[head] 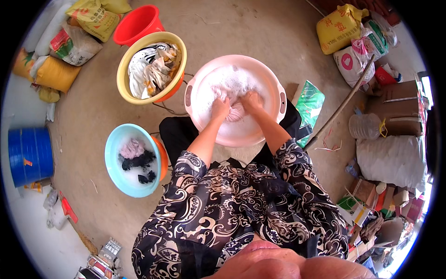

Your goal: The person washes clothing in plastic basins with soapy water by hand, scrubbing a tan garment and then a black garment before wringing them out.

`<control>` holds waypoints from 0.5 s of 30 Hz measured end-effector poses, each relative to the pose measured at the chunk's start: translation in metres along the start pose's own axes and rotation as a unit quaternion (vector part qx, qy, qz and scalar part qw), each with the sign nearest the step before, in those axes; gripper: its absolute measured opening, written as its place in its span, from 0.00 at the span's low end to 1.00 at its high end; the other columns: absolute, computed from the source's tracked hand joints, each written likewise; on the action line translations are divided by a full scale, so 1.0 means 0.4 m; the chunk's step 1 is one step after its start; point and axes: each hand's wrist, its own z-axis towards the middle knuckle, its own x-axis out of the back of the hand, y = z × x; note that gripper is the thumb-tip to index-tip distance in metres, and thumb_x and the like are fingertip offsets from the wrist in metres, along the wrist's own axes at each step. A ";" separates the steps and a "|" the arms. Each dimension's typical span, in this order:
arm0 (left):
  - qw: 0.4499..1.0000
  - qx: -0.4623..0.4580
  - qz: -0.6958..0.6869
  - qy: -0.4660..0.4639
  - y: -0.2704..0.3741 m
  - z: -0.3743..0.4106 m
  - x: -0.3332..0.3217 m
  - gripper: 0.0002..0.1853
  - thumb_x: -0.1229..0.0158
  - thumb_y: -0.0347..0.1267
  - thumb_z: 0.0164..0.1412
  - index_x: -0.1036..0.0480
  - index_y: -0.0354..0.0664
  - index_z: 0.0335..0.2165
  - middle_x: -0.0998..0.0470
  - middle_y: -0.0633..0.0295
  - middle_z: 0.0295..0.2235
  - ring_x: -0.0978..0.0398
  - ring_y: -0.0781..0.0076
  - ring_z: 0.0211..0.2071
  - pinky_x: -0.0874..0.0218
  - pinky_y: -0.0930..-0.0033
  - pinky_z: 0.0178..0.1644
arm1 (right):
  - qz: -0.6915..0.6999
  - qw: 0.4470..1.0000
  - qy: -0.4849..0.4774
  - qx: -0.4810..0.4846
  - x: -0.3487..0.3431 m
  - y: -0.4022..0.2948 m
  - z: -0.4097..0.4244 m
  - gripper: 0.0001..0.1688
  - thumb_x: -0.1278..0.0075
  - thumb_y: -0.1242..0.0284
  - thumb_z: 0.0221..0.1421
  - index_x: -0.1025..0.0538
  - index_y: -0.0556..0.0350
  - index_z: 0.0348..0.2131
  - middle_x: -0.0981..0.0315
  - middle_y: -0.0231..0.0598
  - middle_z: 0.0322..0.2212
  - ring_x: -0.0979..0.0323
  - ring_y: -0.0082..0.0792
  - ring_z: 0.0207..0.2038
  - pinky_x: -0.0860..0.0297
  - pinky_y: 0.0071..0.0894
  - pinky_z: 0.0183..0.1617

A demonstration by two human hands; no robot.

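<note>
In front of me a pink plastic basin (204, 130) holds sudsy water with white foam (237, 75). A wet pale pink cloth (235, 112) lies bunched in it, partly under the foam. My left hand (220, 108) grips the cloth's left side, thumb up. On the cloth's right side is my right hand (252, 102), its fingers curled down into the suds and hidden. Both hands appear to hold the fabric between them.
At left, a light blue basin (113, 171) holds dark and pinkish cloths in suds. Beyond it stand a yellow basin (122, 85) of laundry and a red bucket (136, 26). A wooden pole (343, 101) slants at right, near a green packet (310, 104). Filled sacks (339, 29) line the wall.
</note>
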 end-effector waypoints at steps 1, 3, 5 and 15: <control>0.998 0.034 0.047 -0.024 0.010 0.007 -0.011 0.27 0.46 0.44 0.58 0.28 0.25 0.39 0.26 0.32 0.40 0.27 0.39 0.46 0.37 0.52 0.51 | 0.021 0.999 0.026 -0.004 -0.040 0.029 0.013 0.29 0.53 0.57 0.56 0.26 0.61 0.47 0.27 0.59 0.43 0.30 0.53 0.49 0.37 0.50 0.56; 0.995 0.013 0.075 -0.062 -0.021 0.032 -0.039 0.26 0.49 0.44 0.58 0.26 0.26 0.38 0.25 0.33 0.39 0.27 0.39 0.45 0.36 0.51 0.49 | 0.079 0.995 0.049 -0.027 -0.075 0.041 0.037 0.29 0.51 0.58 0.54 0.26 0.64 0.46 0.26 0.59 0.41 0.28 0.54 0.46 0.36 0.50 0.55; 0.983 -0.007 0.121 -0.139 -0.058 0.081 -0.061 0.26 0.49 0.43 0.59 0.27 0.27 0.40 0.25 0.34 0.39 0.27 0.40 0.45 0.36 0.52 0.49 | 0.153 0.984 0.050 -0.072 -0.083 0.013 0.050 0.32 0.48 0.57 0.53 0.27 0.69 0.45 0.26 0.60 0.40 0.28 0.52 0.46 0.36 0.49 0.55; 0.774 0.116 -0.607 -0.134 0.012 -0.010 0.097 0.32 0.41 0.53 0.57 0.31 0.39 0.49 0.28 0.54 0.46 0.27 0.64 0.42 0.33 0.57 0.41 | 0.443 0.892 0.079 -0.027 0.083 -0.053 -0.052 0.30 0.46 0.50 0.53 0.23 0.62 0.19 0.27 0.36 0.19 0.30 0.25 0.24 0.34 0.29 0.26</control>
